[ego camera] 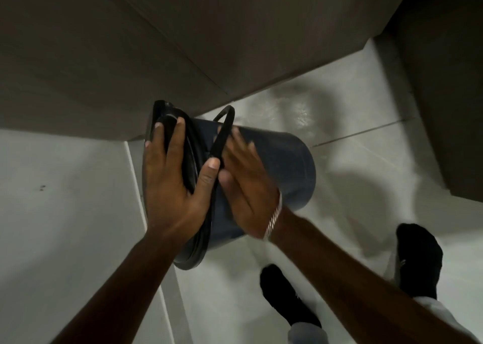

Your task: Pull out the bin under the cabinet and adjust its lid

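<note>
A dark blue plastic bucket (285,166) is held tipped on its side above the floor, its black rim toward the left. My left hand (170,184) grips the rim, fingers over the bucket's mouth and thumb hooked at the black handle (220,137). My right hand (245,189) lies flat against the bucket's side, its fingers straight and blurred; a metal bracelet sits on that wrist. The inside of the bucket is hidden.
A dark brown cabinet (130,56) fills the upper left, with another dark panel (449,95) at the right. A pale glossy tiled floor (352,124) lies below. A white surface (65,213) stands at left. Two feet in black socks (418,260) stand at the lower right.
</note>
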